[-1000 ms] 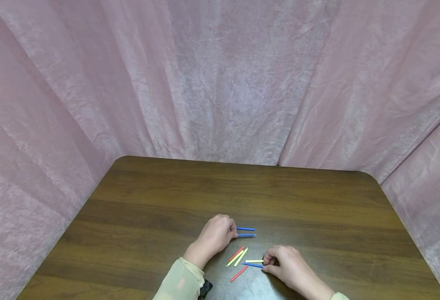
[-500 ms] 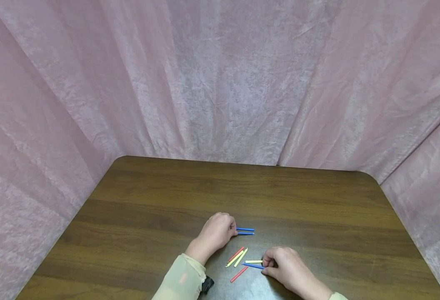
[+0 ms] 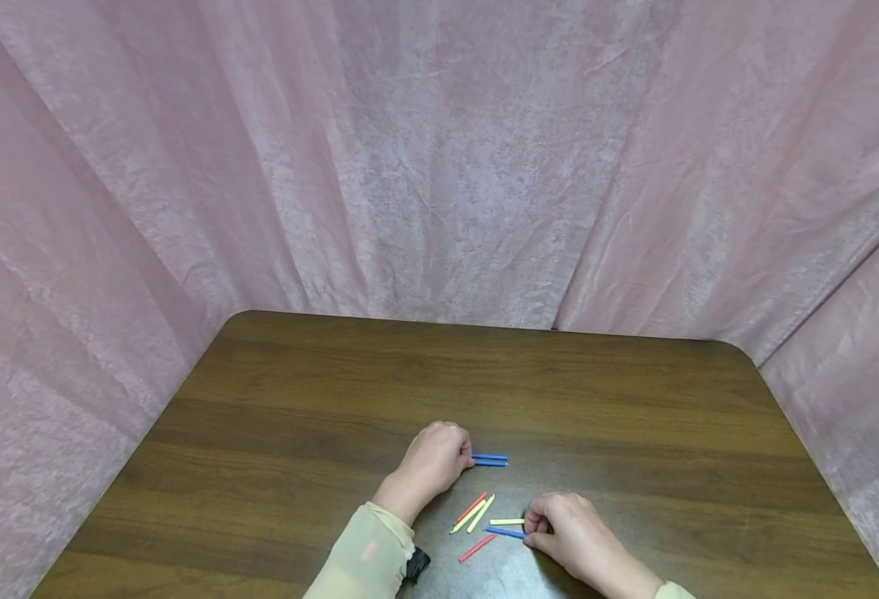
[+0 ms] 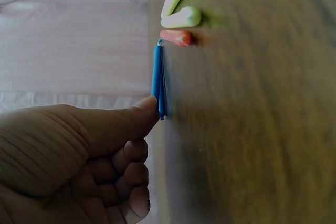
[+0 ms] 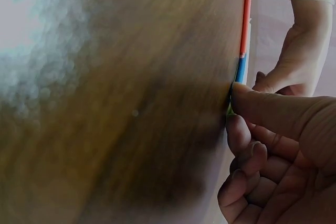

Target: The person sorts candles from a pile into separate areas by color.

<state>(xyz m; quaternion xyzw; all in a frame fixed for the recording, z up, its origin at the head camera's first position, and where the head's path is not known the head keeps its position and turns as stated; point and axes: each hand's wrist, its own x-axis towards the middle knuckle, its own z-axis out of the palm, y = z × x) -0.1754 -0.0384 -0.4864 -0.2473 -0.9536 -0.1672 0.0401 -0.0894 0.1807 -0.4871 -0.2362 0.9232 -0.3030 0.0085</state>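
My left hand (image 3: 434, 456) pinches the near one of two blue candles (image 3: 491, 464) by its left end. The other blue candle (image 3: 490, 457) lies right alongside, almost parallel. In the left wrist view the thumb presses on the blue candle (image 4: 156, 72), whose short wick shows at the far end. On the right, my right hand (image 3: 578, 532) has thumb and fingers at the right end of a third blue candle (image 3: 505, 532), pinching it. A yellow candle (image 3: 507, 522) runs just beyond that one, its right end at the fingertips.
Between the hands lie a red candle (image 3: 469, 506) and two yellow candles (image 3: 480, 514), slanted and close together. Another red candle (image 3: 477, 549) sits nearer the front. The brown wooden table (image 3: 597, 399) has rounded back corners, with a pink curtain (image 3: 439, 166) behind it.
The near blue candle in my left hand has moved away from me, narrowing the gap to the far blue one. My right hand has barely moved.
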